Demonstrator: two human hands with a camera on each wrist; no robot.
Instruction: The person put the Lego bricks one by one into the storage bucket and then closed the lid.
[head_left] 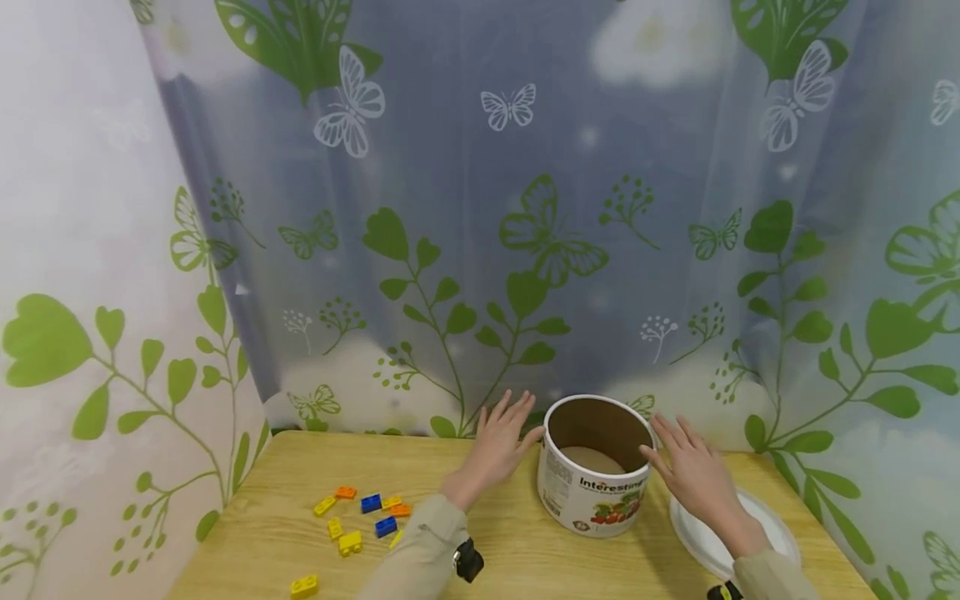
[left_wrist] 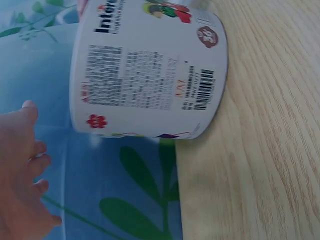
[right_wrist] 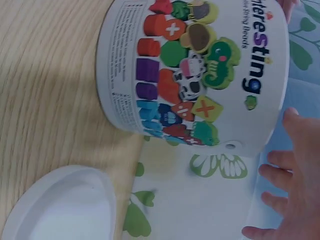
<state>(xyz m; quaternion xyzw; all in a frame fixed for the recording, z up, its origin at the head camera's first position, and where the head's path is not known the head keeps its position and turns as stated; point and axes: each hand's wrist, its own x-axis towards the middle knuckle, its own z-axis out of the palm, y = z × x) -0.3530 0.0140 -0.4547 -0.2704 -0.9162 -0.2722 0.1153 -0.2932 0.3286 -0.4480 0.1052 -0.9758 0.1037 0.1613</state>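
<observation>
A white cardboard tub (head_left: pixel 558 487) printed "Interesting" stands upright on the table, its top uncovered and its brown inside showing. On its left, my left hand (head_left: pixel 495 446) is held at rim height with fingers straight and spread. The right hand (head_left: pixel 693 479) mirrors it on the other side, fingers extended, thumb near the rim. Both wrist views show the label on the tub's side, with the left fingers (left_wrist: pixel 37 165) and the right fingers (right_wrist: pixel 277 177) spread apart and holding nothing. Beneath the right hand and wrist lies a round white lid (head_left: pixel 776 533), partly covered by them.
Small toy bricks are scattered at the table's left: yellow ones (head_left: pixel 350 544), blue ones (head_left: pixel 386 526) and orange ones (head_left: pixel 346 492). One brick is partly hidden by the left sleeve (head_left: pixel 420 550). A patterned curtain (head_left: pixel 450 167) hangs right behind the wooden table (head_left: pixel 255 533).
</observation>
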